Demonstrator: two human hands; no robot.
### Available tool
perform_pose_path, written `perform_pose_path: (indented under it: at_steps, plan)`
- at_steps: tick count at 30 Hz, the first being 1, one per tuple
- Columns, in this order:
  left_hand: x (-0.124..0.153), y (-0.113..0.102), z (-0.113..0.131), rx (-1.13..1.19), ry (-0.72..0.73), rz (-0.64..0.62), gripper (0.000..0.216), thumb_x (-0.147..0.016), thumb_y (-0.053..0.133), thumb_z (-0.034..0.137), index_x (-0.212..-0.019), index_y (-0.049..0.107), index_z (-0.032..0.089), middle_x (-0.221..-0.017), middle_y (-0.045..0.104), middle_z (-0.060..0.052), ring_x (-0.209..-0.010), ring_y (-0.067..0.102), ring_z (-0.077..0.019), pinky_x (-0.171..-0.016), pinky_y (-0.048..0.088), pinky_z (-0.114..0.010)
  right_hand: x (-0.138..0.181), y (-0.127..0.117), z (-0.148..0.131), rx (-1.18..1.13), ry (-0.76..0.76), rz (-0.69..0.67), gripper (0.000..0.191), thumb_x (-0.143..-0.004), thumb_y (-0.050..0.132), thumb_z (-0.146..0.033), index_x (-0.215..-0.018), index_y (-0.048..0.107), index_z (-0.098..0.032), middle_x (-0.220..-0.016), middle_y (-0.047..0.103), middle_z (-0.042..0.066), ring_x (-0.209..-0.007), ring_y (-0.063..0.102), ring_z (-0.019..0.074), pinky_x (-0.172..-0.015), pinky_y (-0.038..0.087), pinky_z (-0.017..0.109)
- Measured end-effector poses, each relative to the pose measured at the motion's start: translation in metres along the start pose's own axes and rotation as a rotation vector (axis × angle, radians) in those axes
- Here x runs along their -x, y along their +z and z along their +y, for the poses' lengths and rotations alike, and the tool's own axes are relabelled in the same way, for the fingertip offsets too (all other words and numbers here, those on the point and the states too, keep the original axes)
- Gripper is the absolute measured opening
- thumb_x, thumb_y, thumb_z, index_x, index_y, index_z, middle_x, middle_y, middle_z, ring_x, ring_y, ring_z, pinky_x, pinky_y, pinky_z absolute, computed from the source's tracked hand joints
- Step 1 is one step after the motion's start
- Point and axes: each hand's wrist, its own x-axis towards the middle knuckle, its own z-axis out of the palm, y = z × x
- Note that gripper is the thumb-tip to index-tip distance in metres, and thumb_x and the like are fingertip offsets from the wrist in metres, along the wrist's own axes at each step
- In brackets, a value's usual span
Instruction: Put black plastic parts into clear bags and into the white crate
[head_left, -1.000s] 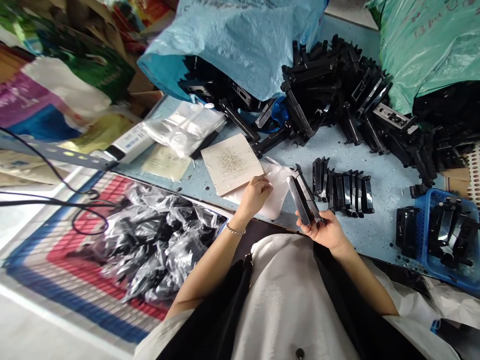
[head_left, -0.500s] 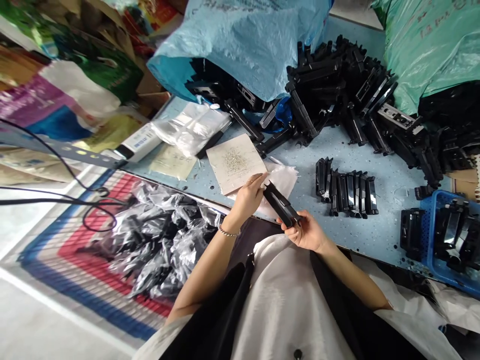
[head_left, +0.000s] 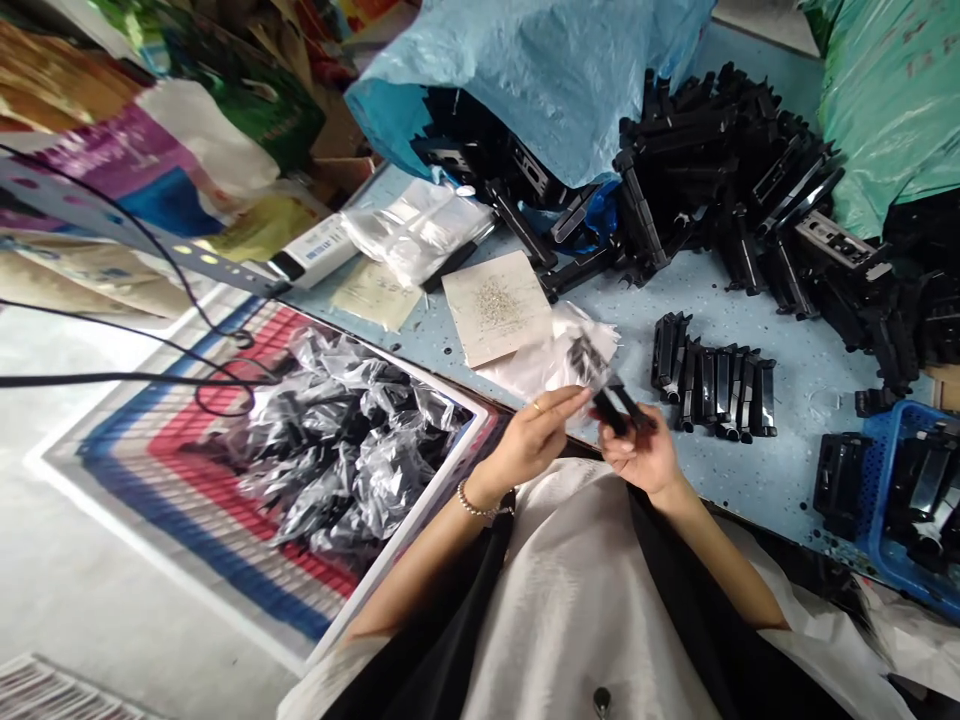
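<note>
Over the near edge of the blue table (head_left: 787, 330), my right hand (head_left: 646, 455) grips a long black plastic part (head_left: 609, 392). The top of the part is going into a thin clear plastic bag (head_left: 559, 360). My left hand (head_left: 534, 438) pinches that bag at the part's upper end, fingers closed on the film. Behind the hands lies a beige card (head_left: 496, 305) with a small heap of tiny shiny pieces on it. A row of several black parts (head_left: 712, 378) stands just right of my hands.
A big pile of black parts (head_left: 720, 180) spills from a blue bag (head_left: 540, 70) at the back; a green bag (head_left: 892, 110) sits right. A blue basket (head_left: 911, 500) holds more parts. Left of me, a woven sack (head_left: 225, 560) holds bagged parts (head_left: 337, 450).
My left hand left the beige card and came to the black part. The part swung from my right side to the middle, and the clear bag now covers its upper end.
</note>
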Motion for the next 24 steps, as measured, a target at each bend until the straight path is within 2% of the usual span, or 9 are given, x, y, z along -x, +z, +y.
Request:
perform_pose_path:
  at_steps: [3, 6, 8, 11, 14, 17, 19, 21, 24]
  plan:
    - [0.006, 0.006, 0.003, -0.027, 0.089, -0.008, 0.073, -0.096, 0.039, 0.000, -0.161, 0.029, 0.032, -0.142, 0.059, -0.012, -0.131, 0.061, -0.0205, -0.109, 0.055, -0.036, -0.001, 0.002, 0.005, 0.020, -0.066, 0.072, 0.035, -0.082, 0.069, -0.053, -0.094, 0.069, -0.020, -0.078, 0.070, 0.002, -0.062, 0.056, 0.0139, -0.054, 0.051, 0.025]
    - [0.004, 0.019, 0.011, -0.055, 0.152, -0.079, 0.075, -0.095, 0.043, 0.004, -0.163, 0.021, 0.026, -0.145, 0.056, -0.016, -0.135, 0.058, -0.0241, -0.109, 0.056, -0.040, 0.004, 0.012, 0.014, 0.373, -0.254, 0.201, 0.029, -0.083, 0.074, -0.043, -0.104, 0.068, -0.025, -0.098, 0.070, 0.002, -0.093, 0.064, 0.0193, -0.079, 0.056, 0.029]
    - [0.003, 0.017, 0.019, -0.096, 0.124, -0.069, 0.069, -0.096, 0.049, 0.010, -0.161, 0.029, 0.023, -0.139, 0.060, -0.017, -0.130, 0.061, -0.0257, -0.106, 0.058, -0.041, 0.012, 0.020, 0.017, 0.619, -0.305, 0.114, 0.043, -0.083, 0.077, -0.036, -0.122, 0.063, -0.027, -0.117, 0.067, 0.003, -0.105, 0.062, 0.0199, -0.092, 0.054, 0.031]
    - [0.019, -0.018, 0.029, -0.131, -0.022, -0.059, 0.047, -0.098, 0.056, 0.021, -0.144, 0.055, 0.028, -0.123, 0.069, -0.010, -0.113, 0.070, -0.0224, -0.099, 0.061, -0.038, 0.023, 0.027, 0.011, 0.778, -0.205, -0.212, 0.063, -0.087, 0.075, -0.032, -0.145, 0.051, -0.027, -0.130, 0.064, 0.006, -0.107, 0.064, 0.0201, -0.093, 0.053, 0.034]
    - [0.062, -0.084, 0.020, -0.197, -0.251, -0.081, 0.032, -0.097, 0.060, 0.035, -0.127, 0.068, 0.034, -0.118, 0.073, -0.006, -0.106, 0.072, -0.0229, -0.096, 0.062, -0.038, 0.028, 0.025, 0.000, 0.849, -0.125, -0.304, 0.048, -0.096, 0.065, -0.038, -0.141, 0.057, -0.026, -0.129, 0.068, 0.008, -0.108, 0.066, 0.0212, -0.093, 0.053, 0.036]
    - [0.109, -0.142, -0.018, -0.394, -0.501, -0.017, 0.025, -0.093, 0.061, 0.042, -0.115, 0.072, 0.037, -0.115, 0.074, 0.000, -0.100, 0.072, -0.0261, -0.093, 0.061, -0.047, 0.027, 0.015, -0.016, 0.971, -0.248, -0.089, 0.035, -0.097, 0.062, -0.038, -0.130, 0.067, -0.027, -0.122, 0.072, 0.007, -0.107, 0.067, 0.0221, -0.096, 0.052, 0.039]
    - [0.124, -0.158, -0.047, -0.607, -0.685, 0.058, 0.024, -0.090, 0.060, 0.044, -0.110, 0.073, 0.037, -0.119, 0.073, 0.001, -0.091, 0.073, -0.0284, -0.084, 0.062, -0.053, 0.023, 0.005, -0.031, 1.098, -0.430, 0.088, 0.030, -0.097, 0.063, -0.034, -0.125, 0.070, -0.029, -0.120, 0.072, 0.007, -0.108, 0.066, 0.0236, -0.100, 0.051, 0.042]
    - [0.118, -0.149, -0.062, -0.718, -0.756, 0.124, 0.025, -0.089, 0.059, 0.042, -0.108, 0.073, 0.034, -0.121, 0.073, -0.001, -0.091, 0.073, -0.0302, -0.080, 0.063, -0.053, 0.017, -0.007, -0.054, 1.258, -0.615, 0.242, 0.028, -0.097, 0.059, -0.026, -0.121, 0.072, -0.029, -0.122, 0.069, 0.007, -0.114, 0.063, 0.0262, -0.106, 0.048, 0.047]
    - [0.071, -0.097, -0.058, -0.570, -0.548, 0.192, 0.026, -0.096, 0.053, 0.036, -0.108, 0.074, 0.026, -0.111, 0.075, -0.006, -0.099, 0.072, -0.0274, -0.090, 0.061, -0.045, -0.004, -0.024, -0.096, 1.509, -0.774, 0.368, 0.043, -0.093, 0.048, -0.007, -0.121, 0.072, -0.028, -0.137, 0.063, 0.008, -0.134, 0.050, 0.0296, -0.119, 0.034, 0.055]
